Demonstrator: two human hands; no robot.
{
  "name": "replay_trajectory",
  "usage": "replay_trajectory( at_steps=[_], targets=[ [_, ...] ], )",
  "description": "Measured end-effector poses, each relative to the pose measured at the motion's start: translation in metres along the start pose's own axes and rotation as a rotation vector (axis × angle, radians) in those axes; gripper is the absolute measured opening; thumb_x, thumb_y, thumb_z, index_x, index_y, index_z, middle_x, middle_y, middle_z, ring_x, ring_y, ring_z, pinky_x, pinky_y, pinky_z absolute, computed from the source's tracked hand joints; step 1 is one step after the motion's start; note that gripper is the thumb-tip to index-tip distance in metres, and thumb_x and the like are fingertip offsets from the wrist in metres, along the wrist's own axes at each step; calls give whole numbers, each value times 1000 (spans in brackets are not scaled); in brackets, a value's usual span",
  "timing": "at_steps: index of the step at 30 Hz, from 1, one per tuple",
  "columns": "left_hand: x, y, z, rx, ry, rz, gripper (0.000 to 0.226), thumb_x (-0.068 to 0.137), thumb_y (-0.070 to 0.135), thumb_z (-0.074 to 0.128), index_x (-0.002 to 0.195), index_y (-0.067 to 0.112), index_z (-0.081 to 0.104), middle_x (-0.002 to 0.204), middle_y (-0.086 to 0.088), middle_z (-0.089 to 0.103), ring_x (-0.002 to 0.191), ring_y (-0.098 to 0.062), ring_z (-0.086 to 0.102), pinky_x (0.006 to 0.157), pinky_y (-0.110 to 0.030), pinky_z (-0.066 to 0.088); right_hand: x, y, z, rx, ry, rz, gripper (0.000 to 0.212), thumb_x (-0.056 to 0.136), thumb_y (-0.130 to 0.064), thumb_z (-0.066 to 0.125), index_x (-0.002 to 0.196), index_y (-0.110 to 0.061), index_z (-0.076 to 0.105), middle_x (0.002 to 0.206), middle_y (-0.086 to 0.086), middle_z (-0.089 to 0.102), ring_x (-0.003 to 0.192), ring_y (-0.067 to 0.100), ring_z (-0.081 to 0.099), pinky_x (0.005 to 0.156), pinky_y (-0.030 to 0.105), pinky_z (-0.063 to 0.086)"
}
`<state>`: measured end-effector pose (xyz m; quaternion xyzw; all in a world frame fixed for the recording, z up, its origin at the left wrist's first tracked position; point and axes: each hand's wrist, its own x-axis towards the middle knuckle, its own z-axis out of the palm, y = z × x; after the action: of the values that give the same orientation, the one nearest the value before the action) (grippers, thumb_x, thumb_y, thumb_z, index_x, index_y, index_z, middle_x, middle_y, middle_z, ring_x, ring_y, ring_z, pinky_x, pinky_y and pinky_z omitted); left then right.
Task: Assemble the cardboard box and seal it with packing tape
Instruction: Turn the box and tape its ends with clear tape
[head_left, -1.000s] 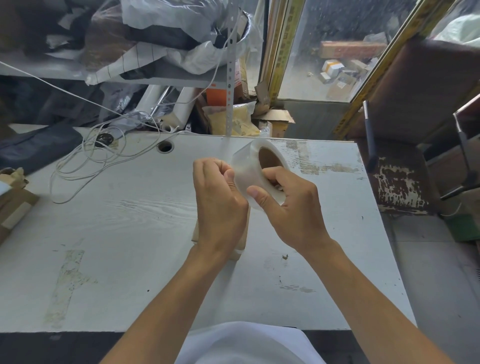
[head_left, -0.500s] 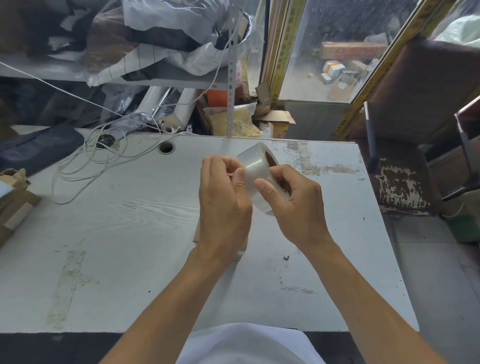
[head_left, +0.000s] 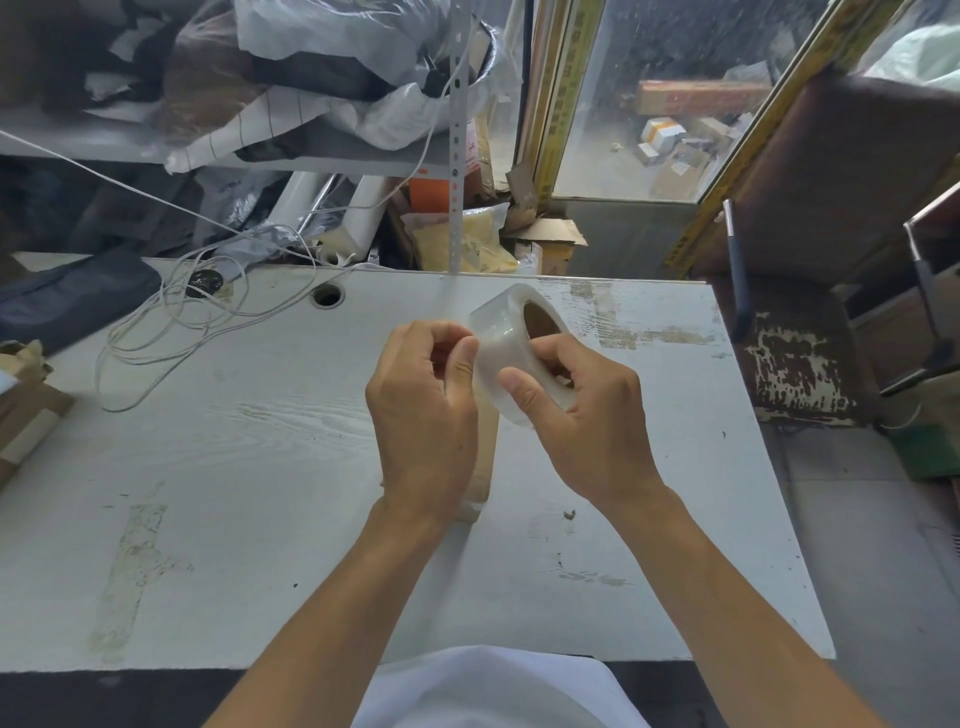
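- Cardboard box (head_left: 480, 457) sits on the white table (head_left: 260, 467), right under the hands, mostly hidden by them; only a tan strip shows between the wrists. Can't tell whether its flaps are closed.
- Packing tape roll (head_left: 511, 358) held up above the box, clear tape on a brown core.
- Right hand (head_left: 587, 421) wraps the roll, thumb pressed on the outer face, fingers through the core.
- Left hand (head_left: 423, 410) curled narrow, thumb and fingertips pinching at the roll's edge; looks like picking for the loose end. Whether it has the end, can't tell.
- Step, by my read: freeing the tape end, sealing not yet begun.
- Next move calls for peeling a length free, then lowering it onto the box seam with the box held steady.
- Around: white cable (head_left: 171, 322) looped on the far left of the table, well apart; cable hole (head_left: 328, 296) beyond the hands; more cardboard (head_left: 26, 415) at the left edge; cluttered shelf (head_left: 311, 104) behind.
- Nothing stands in the way near the box.
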<state>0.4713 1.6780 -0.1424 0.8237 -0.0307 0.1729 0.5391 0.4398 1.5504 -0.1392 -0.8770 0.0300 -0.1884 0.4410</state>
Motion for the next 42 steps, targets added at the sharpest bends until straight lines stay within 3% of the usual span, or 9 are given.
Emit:
replay_trajectory(
  at_steps=[6, 13, 19, 24, 30, 37, 42],
  targets=[
    [1, 3, -5, -3, 5, 49, 4, 90, 11, 71, 92, 13, 74, 87, 2, 69, 78, -7, 63, 71, -9, 46, 0, -1, -4, -45, 7, -45, 20, 88, -31, 69, 95, -12, 69, 77, -13, 60, 70, -6, 52, 62, 6, 36],
    [-2, 6, 2, 122, -28, 17, 7, 98, 9, 56, 94, 7, 61, 90, -4, 60, 76, -12, 51, 69, -8, 39, -2, -5, 0, -70, 23, -76, 20, 87, -30, 70, 92, -10, 68, 77, -12, 57, 70, -11, 50, 63, 4, 35],
    [-1, 8, -1, 17, -95, -96, 11, 100, 10, 51, 91, 14, 54, 89, -2, 58, 79, -7, 53, 66, -7, 37, -4, -4, 1, -5, -10, 7, 23, 88, -35, 67, 94, -13, 68, 78, -8, 64, 72, 5, 55, 59, 10, 39],
    [3, 10, -6, 0, -174, -107, 13, 102, 10, 50, 90, 15, 53, 87, -1, 57, 76, -9, 52, 62, -8, 39, -5, -5, 1, 81, -30, 81, 22, 87, -40, 66, 95, -19, 68, 79, -16, 65, 73, 6, 58, 59, 15, 43],
    [6, 7, -10, -39, -255, -149, 16, 103, 13, 49, 88, 17, 54, 84, 0, 57, 71, -10, 50, 58, -9, 39, -6, -3, -2, 92, -46, 97, 17, 88, -35, 68, 95, -20, 69, 79, -13, 66, 73, 9, 60, 60, 16, 45],
    [4, 4, -9, 31, -257, -92, 14, 102, 8, 50, 90, 15, 52, 86, 3, 54, 77, -4, 50, 67, -4, 38, -1, -4, -5, 44, -112, 126, 16, 90, -36, 68, 95, -20, 69, 75, -16, 64, 71, 8, 57, 57, 12, 39],
    [3, 0, -7, -54, -228, -156, 8, 100, 12, 54, 102, 20, 57, 100, 1, 64, 88, -5, 60, 71, -11, 47, 4, -3, -6, -27, -119, 122, 18, 90, -34, 69, 94, -17, 69, 76, -11, 66, 75, 8, 58, 57, 12, 40]
  ],
)
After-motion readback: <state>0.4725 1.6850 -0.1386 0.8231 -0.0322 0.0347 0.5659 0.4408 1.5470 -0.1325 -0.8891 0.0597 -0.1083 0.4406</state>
